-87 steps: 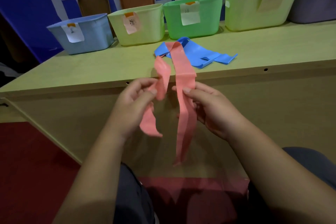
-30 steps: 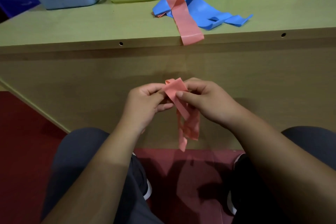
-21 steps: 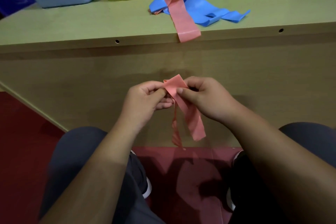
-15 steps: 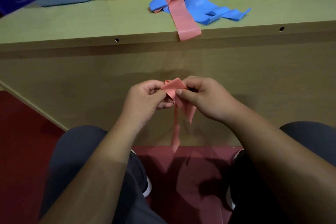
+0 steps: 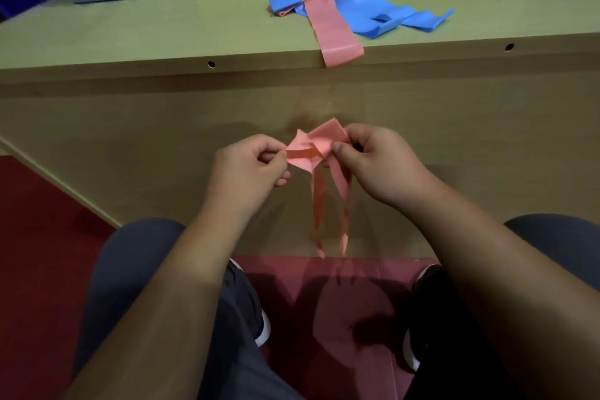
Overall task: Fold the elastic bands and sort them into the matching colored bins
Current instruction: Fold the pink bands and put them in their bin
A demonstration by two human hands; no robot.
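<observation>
Pink band [image 5: 313,148] pinched by left hand [image 5: 250,172], right hand [image 5: 376,162].

Left hand [image 5: 250,169]: fingers curled, thumb and forefinger pinching the band [image 5: 319,143]. Right hand [image 5: 378,162]: same pinch, level with the left. Forearms bare, angled inward.

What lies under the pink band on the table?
The pink band crosses a blue band at its far part; nearer, it rests on the table, its end overhanging the front edge. The blue stretch beneath is hidden.
</observation>
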